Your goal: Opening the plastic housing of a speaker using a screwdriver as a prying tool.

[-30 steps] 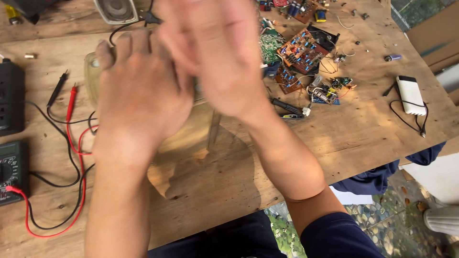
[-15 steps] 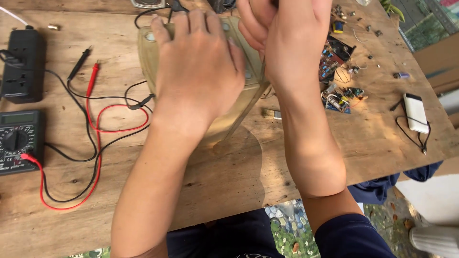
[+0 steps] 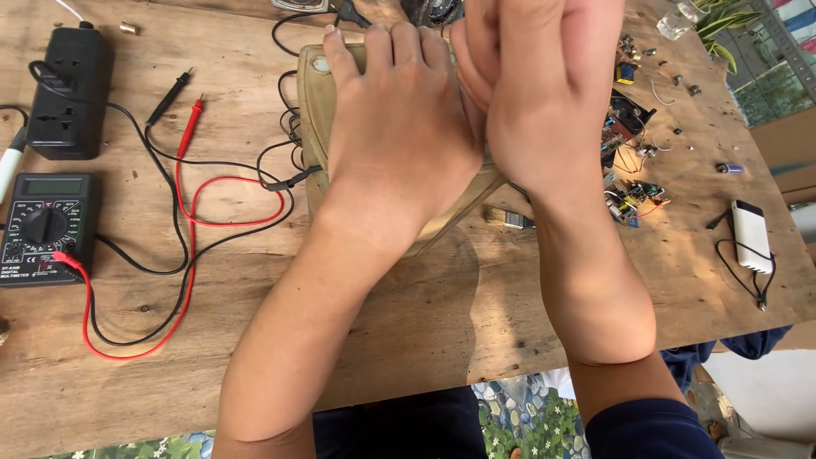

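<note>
My left hand [image 3: 399,127] lies flat on the yellowed plastic casing [image 3: 319,110], palm down and fingers spread over its top, pressing rather than wrapping, so this grip is open. The casing sits near the far middle of the wooden surface [image 3: 476,314], mostly hidden under both hands. My right hand [image 3: 544,93] has come in tight against the left since a second ago, when it was raised and blurred above the casing; now it is lower and steadier, at the casing's right side. Whether its grip is clenched on anything I cannot tell, since only its back shows. That settling suggests I am bearing down on the casing. The multimeter [image 3: 42,229] with its red lead [image 3: 183,195] lies to the left, a white charger [image 3: 752,234] to the right.
</note>
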